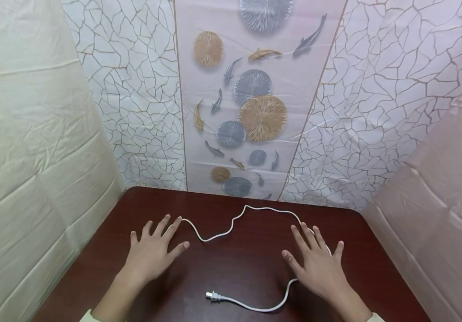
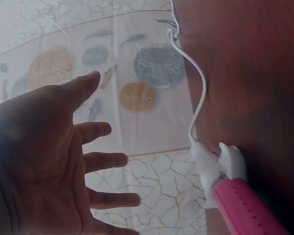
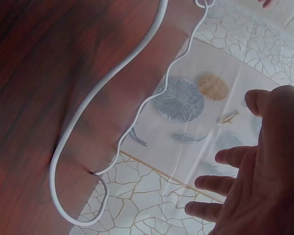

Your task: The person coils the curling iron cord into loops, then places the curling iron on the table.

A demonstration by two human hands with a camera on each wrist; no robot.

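My left hand (image 1: 149, 256) is held palm down over the left side of the table, its fingers spread and nothing in its grasp. Below it, in the left wrist view, lies a pink and white corded appliance (image 2: 250, 208), partly cut off by the frame; the head view has it hidden behind the hand. A white power cord (image 1: 220, 235) runs from its white end across the table in loose bends. My right hand (image 1: 320, 267), fingers likewise apart, hovers over a loop of that cord. The two-prong plug (image 1: 215, 296) lies near the front middle.
The dark red-brown table (image 1: 239, 264) has rounded far corners. A patterned cloth (image 1: 134, 112) with fish and round motifs hangs behind it. Pale cloth drapes (image 1: 25, 179) stand along both sides.
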